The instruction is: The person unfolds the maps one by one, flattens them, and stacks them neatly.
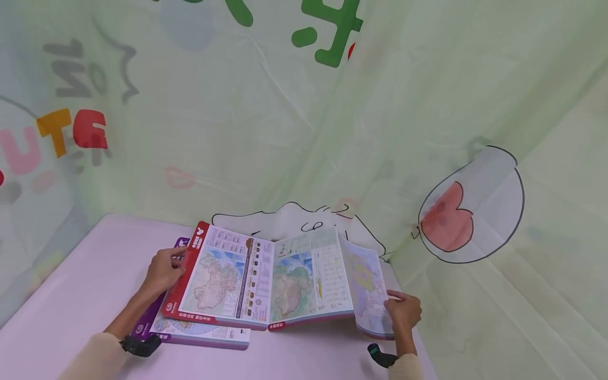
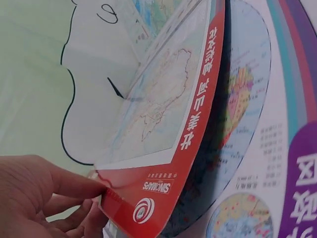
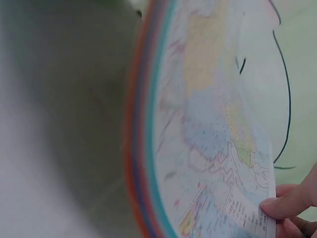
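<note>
Here, a long, shiny paper map with a red edge (image 1: 292, 287) lies spread out in front of the person, over a pale pinkish-purple table (image 1: 285, 364). The left hand (image 1: 164, 270) has its thumb and fingers clamped on the red edge, at the far left side of the map. The right hand (image 1: 404, 311) pinches the outer edge of a bendy map panel (image 1: 368, 290) with pale colours, over on the right. That panel shows from behind the middle part, and its bottom corner is round. I cannot tell how the two join. The middle part tilts up, and the left part has a crease next to it.

Under the left part is another paper map with a purple edge (image 1: 209, 335). It lies on the table and has a big, round, blue picture. Each wrist wears a black band, one on the left (image 1: 141, 346) and one on the right (image 1: 381, 356). Behind everything hangs a pale green cloth (image 1: 237, 132) with letters and drawings, and one is a red heart (image 1: 446, 219).
</note>
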`<act>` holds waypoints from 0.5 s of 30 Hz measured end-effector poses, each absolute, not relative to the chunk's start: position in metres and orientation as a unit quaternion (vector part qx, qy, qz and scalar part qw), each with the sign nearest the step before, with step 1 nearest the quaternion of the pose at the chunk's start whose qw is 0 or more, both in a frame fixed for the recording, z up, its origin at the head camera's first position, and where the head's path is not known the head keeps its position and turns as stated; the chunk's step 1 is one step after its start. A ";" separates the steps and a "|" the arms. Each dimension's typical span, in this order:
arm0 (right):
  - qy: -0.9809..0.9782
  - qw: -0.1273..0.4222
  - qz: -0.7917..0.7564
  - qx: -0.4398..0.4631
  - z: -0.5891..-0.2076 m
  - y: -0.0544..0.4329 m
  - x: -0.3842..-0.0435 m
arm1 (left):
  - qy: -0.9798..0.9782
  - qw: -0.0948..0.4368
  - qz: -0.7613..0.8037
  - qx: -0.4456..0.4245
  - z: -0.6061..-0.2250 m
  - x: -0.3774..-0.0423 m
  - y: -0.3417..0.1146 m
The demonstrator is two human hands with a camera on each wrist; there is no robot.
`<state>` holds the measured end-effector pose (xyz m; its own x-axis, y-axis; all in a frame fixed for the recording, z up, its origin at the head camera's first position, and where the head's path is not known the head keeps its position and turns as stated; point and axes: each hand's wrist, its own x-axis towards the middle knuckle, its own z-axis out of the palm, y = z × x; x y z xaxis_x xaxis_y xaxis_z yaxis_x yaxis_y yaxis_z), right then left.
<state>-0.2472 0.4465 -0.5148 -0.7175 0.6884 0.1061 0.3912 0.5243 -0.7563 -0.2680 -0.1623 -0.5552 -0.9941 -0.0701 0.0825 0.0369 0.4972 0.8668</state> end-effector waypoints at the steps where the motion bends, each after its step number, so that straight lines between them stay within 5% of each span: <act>1: -0.858 0.208 0.352 -0.311 -0.515 0.451 -0.250 | -0.866 0.059 -0.496 0.015 -0.556 -0.268 -0.162; 15: -0.908 0.256 0.208 -0.259 -0.541 0.485 -0.254 | -0.901 0.104 -0.419 0.035 -0.551 -0.266 -0.166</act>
